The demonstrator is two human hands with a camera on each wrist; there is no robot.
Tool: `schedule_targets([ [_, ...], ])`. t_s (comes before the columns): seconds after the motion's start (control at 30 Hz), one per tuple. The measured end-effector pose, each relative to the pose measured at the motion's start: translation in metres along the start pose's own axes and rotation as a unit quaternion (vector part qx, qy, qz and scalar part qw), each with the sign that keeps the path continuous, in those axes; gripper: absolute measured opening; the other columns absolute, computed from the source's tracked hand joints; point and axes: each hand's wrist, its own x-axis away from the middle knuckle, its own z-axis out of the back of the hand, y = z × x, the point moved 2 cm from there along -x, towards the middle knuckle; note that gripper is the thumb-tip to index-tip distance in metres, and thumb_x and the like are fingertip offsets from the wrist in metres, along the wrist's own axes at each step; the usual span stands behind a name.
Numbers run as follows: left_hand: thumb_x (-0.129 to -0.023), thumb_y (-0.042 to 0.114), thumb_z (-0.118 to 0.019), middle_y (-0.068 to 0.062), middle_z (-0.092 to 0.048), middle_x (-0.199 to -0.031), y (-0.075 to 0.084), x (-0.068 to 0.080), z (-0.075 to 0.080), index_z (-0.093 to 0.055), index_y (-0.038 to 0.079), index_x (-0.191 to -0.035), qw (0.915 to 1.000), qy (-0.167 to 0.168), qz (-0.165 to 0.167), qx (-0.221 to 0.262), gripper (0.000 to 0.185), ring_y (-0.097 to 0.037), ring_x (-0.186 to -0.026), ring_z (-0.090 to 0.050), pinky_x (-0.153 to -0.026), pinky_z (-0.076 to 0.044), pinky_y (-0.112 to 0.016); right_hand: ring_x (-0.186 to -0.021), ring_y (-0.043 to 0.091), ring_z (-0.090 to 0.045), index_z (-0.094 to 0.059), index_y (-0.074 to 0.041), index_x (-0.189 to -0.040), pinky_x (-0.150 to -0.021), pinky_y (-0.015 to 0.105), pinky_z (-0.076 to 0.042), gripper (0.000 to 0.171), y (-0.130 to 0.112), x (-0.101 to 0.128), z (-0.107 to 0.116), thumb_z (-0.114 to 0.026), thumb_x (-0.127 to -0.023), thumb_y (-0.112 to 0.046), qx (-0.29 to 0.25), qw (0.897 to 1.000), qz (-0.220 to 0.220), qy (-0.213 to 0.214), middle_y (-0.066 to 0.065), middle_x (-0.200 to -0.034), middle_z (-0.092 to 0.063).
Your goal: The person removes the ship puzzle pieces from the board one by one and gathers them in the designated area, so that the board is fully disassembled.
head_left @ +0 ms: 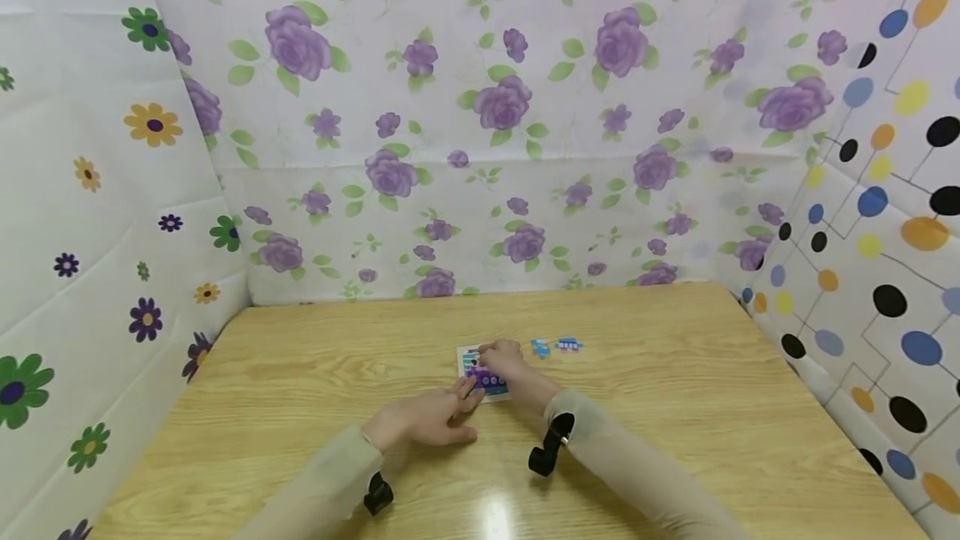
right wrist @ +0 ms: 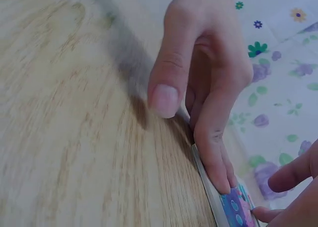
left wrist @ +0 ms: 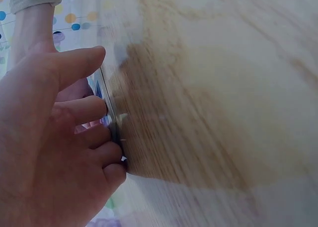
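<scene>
A small jigsaw puzzle (head_left: 491, 380) in a pale frame, printed in purple, pink and blue, lies flat on the table. My left hand (head_left: 429, 418) rests at its near left side, fingertips on the frame's edge and thumb spread apart. In the right wrist view, fingers of the left hand (right wrist: 213, 103) touch the purple part of the puzzle (right wrist: 233, 207). My right hand (head_left: 517, 373) reaches over the puzzle's right side, partly covering it. One right fingertip (right wrist: 263, 215) meets the picture, while another finger is raised above it; no loose piece shows between them.
Two loose blue jigsaw pieces, one piece (head_left: 540, 347) nearer and another piece (head_left: 568, 344) farther right, lie beyond the right hand. The wooden table (head_left: 322, 365) is bordered by a flowered cloth (head_left: 480, 190) behind and patterned cloths on both sides.
</scene>
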Motion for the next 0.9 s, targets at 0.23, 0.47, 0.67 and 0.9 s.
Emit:
schedule_targets([
  [0.23,-0.097,0.042,-0.055,-0.023,-0.01,-0.159,0.002,-0.001,0.005,-0.026,0.004,-0.152,1.0,-0.002,0.003,-0.009,0.073,-0.034,-0.149,-0.012,-0.12,-0.022,-0.046,-0.141,0.042,-0.021,-0.071,-0.005,-0.114,-0.115,0.061,-0.016,0.031,-0.005,-0.005,0.001,-0.063,-0.087,-0.017,0.03,1.0,-0.001,0.009,0.023,-0.148,-0.036],
  [0.47,-0.097,0.043,-0.055,-0.022,-0.012,-0.16,0.003,-0.002,0.006,-0.025,0.007,-0.153,0.9998,-0.009,0.009,-0.017,0.073,-0.032,-0.15,-0.013,-0.12,-0.024,-0.046,-0.095,0.024,-0.064,-0.076,-0.006,-0.092,-0.094,0.046,-0.047,0.026,-0.009,-0.014,0.005,-0.064,-0.092,-0.028,0.129,0.989,0.054,0.053,0.011,-0.098,-0.073],
  [0.67,-0.098,0.038,-0.055,-0.024,-0.014,-0.159,0.005,-0.001,0.004,-0.026,0.007,-0.153,0.9993,-0.007,0.016,-0.034,0.07,-0.032,-0.149,-0.015,-0.119,-0.025,-0.045,-0.069,0.012,-0.057,-0.074,-0.001,-0.095,-0.061,0.023,-0.047,0.02,-0.01,-0.015,0.015,-0.061,-0.09,-0.016,0.075,0.995,0.052,0.034,0.006,-0.082,-0.071],
  [0.9,-0.098,0.041,-0.053,-0.022,-0.011,-0.16,0.005,-0.001,-0.001,-0.025,0.007,-0.153,0.9992,-0.008,0.021,-0.033,0.071,-0.033,-0.15,-0.013,-0.119,-0.025,-0.046,-0.075,0.012,-0.062,-0.07,0.002,-0.105,-0.063,0.022,-0.051,0.025,-0.004,-0.017,0.024,-0.059,-0.094,-0.017,0.04,0.998,0.041,0.021,0.012,-0.095,-0.071],
])
